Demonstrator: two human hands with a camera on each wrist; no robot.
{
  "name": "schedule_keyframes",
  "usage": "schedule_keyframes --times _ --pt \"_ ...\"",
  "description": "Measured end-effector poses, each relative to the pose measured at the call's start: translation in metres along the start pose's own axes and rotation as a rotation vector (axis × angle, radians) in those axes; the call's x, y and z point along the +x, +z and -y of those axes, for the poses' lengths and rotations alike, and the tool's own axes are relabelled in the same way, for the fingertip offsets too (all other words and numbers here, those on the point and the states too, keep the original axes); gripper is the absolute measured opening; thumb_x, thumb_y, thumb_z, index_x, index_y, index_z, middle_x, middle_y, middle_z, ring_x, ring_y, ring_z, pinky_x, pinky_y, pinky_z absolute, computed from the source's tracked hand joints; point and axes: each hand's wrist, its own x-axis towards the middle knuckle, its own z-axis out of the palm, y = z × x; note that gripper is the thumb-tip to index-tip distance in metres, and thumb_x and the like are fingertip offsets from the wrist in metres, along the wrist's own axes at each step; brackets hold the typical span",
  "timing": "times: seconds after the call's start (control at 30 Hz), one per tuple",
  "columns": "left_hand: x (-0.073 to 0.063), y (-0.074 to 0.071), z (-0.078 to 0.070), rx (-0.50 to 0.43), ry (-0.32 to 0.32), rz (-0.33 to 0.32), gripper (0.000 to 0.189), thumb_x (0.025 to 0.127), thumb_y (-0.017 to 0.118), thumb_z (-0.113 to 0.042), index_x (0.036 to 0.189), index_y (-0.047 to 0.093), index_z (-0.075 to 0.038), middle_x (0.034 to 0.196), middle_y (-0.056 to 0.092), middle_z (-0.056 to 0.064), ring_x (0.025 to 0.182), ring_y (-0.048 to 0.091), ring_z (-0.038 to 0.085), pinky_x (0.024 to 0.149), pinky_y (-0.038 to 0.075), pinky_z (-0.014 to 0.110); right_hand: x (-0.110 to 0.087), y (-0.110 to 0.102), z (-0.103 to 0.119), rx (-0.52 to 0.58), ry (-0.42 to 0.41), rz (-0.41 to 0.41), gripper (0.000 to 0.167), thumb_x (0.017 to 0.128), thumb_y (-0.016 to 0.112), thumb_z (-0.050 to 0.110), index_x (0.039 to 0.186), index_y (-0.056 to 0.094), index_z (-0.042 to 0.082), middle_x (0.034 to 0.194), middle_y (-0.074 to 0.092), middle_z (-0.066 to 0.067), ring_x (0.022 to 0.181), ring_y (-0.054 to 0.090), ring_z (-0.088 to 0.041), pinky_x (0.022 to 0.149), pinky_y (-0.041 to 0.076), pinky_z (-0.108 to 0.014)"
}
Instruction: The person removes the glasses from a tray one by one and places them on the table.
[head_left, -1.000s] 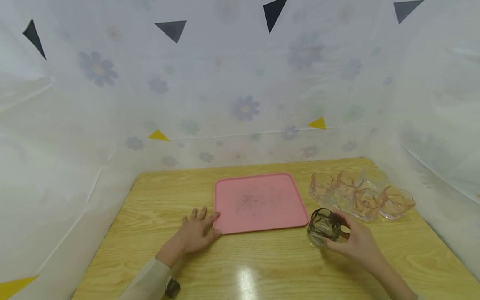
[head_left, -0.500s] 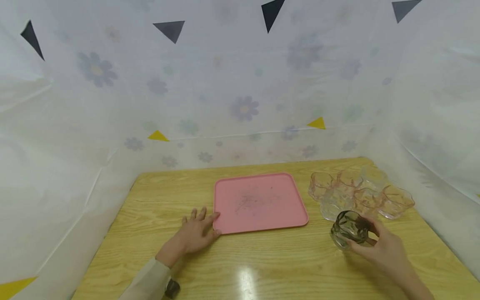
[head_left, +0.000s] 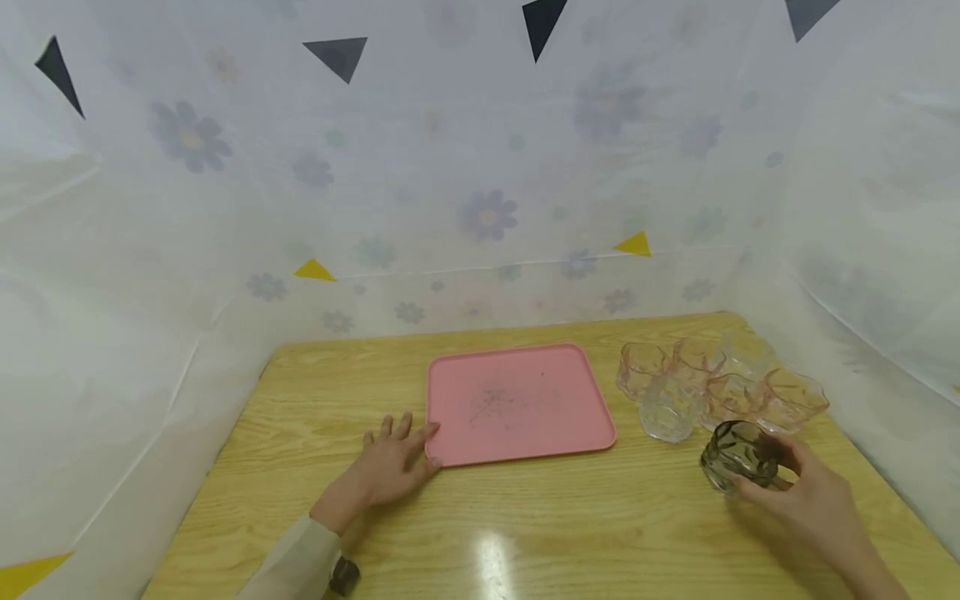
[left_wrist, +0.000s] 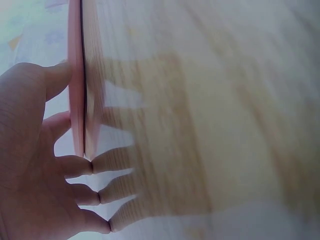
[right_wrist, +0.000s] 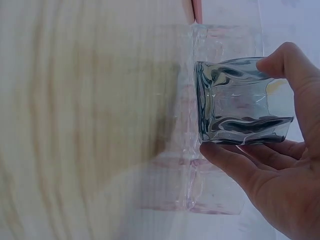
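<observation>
My right hand (head_left: 813, 500) grips a smoky dark glass cup (head_left: 738, 457) between thumb and fingers, in front of a cluster of cups. In the right wrist view the dark cup (right_wrist: 240, 102) looks raised slightly from the tabletop, thumb on one side and fingers on the other. Fingers spread, my left hand (head_left: 393, 467) rests on the table at the left edge of a pink tray (head_left: 525, 408). In the left wrist view the thumb and a finger of the left hand (left_wrist: 45, 150) touch the tray's edge (left_wrist: 76, 85).
Behind the dark cup stand several wavy-rimmed glasses: a clear glass (head_left: 667, 412) in front, pink-tinted ones (head_left: 795, 400) beside it, another clear one (head_left: 746, 354) at the back. The wooden table (head_left: 480, 517) is enclosed by white flower-patterned sheeting (head_left: 487, 167).
My right hand has carried the dark cup rightward from the tray's right corner, uncovering the clear glass behind it. The left hand and tray have stayed put.
</observation>
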Motion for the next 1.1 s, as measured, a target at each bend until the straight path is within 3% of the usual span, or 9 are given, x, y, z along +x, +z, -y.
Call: schedule_keyframes --times 0.17,0.27,0.33,0.53,0.67,0.77,0.87,0.97,1.1 --pt "0.0 0.0 0.0 -0.004 -0.003 0.005 0.066 0.106 0.051 -0.057 0.162 0.044 -0.022 0.167 0.028 0.035 0.151 0.019 0.068 0.113 0.015 0.089 0.004 -0.005 -0.008 -0.044 0.036 0.011 0.088 0.082 0.093 0.024 0.145 0.046 -0.014 0.128 0.06 -0.047 0.088 0.056 0.021 0.059 0.049 -0.007" --pt "0.0 0.0 0.0 -0.004 -0.003 0.004 0.066 0.106 0.052 -0.056 0.162 0.044 -0.021 0.166 0.028 0.035 0.151 0.019 0.068 0.113 0.016 0.089 0.007 -0.01 -0.012 -0.088 0.071 0.042 0.092 0.084 0.091 0.031 0.147 0.043 -0.014 0.131 0.058 -0.048 0.089 0.077 -0.025 0.057 0.047 -0.013" --pt "0.0 -0.001 0.0 -0.005 -0.003 0.005 0.066 0.106 0.052 -0.056 0.162 0.044 -0.021 0.166 0.028 0.035 0.151 0.019 0.068 0.113 0.016 0.089 0.009 -0.013 -0.015 -0.104 0.091 0.065 0.094 0.086 0.089 0.035 0.149 0.04 -0.015 0.133 0.056 -0.048 0.1 0.068 -0.059 0.058 0.046 -0.015" --pt "0.0 0.0 0.0 -0.009 -0.008 0.008 0.067 0.106 0.051 -0.057 0.162 0.044 -0.022 0.167 0.027 0.035 0.151 0.018 0.068 0.113 0.015 0.089 0.013 -0.019 -0.019 -0.092 0.136 0.127 0.1 0.091 0.084 0.04 0.154 0.031 -0.016 0.139 0.05 -0.05 0.118 0.052 -0.07 0.059 0.048 -0.017" --pt "0.0 0.0 0.001 -0.012 -0.013 0.008 0.067 0.106 0.051 -0.058 0.162 0.044 -0.023 0.167 0.028 0.034 0.151 0.018 0.067 0.113 0.014 0.089 0.014 -0.022 -0.02 -0.098 0.159 0.156 0.102 0.093 0.082 0.043 0.155 0.027 -0.017 0.142 0.046 -0.051 0.121 0.05 -0.07 0.067 0.061 -0.04" --pt "0.001 0.001 0.001 -0.007 -0.011 0.005 0.067 0.106 0.051 -0.058 0.162 0.044 -0.023 0.167 0.028 0.034 0.151 0.018 0.067 0.114 0.014 0.088 0.016 -0.023 -0.021 -0.11 0.172 0.169 0.105 0.094 0.08 0.045 0.155 0.025 -0.019 0.142 0.044 -0.052 0.121 0.049 -0.07 0.073 0.061 -0.055" --pt "0.001 0.001 0.001 -0.004 -0.008 0.003 0.067 0.106 0.051 -0.058 0.162 0.044 -0.023 0.167 0.027 0.034 0.151 0.019 0.067 0.114 0.015 0.088 0.018 -0.024 -0.022 -0.116 0.171 0.169 0.105 0.095 0.079 0.046 0.155 0.023 -0.02 0.142 0.043 -0.052 0.12 0.05 -0.069 0.072 0.06 -0.053" --pt "0.001 0.0 0.001 -0.003 -0.011 0.006 0.066 0.106 0.052 -0.057 0.162 0.044 -0.023 0.167 0.028 0.034 0.151 0.019 0.068 0.114 0.015 0.088 0.018 -0.024 -0.025 -0.122 0.151 0.156 0.103 0.094 0.079 0.044 0.154 0.026 -0.02 0.141 0.047 -0.049 0.119 0.052 -0.067 0.065 0.058 -0.035" --pt "0.0 0.0 0.0 -0.003 -0.008 0.004 0.066 0.106 0.053 -0.056 0.162 0.045 -0.022 0.166 0.029 0.035 0.15 0.02 0.069 0.113 0.016 0.089 0.019 -0.023 -0.027 -0.125 0.145 0.152 0.102 0.094 0.079 0.044 0.154 0.026 -0.019 0.14 0.048 -0.049 0.118 0.053 -0.067 0.064 0.057 -0.033"
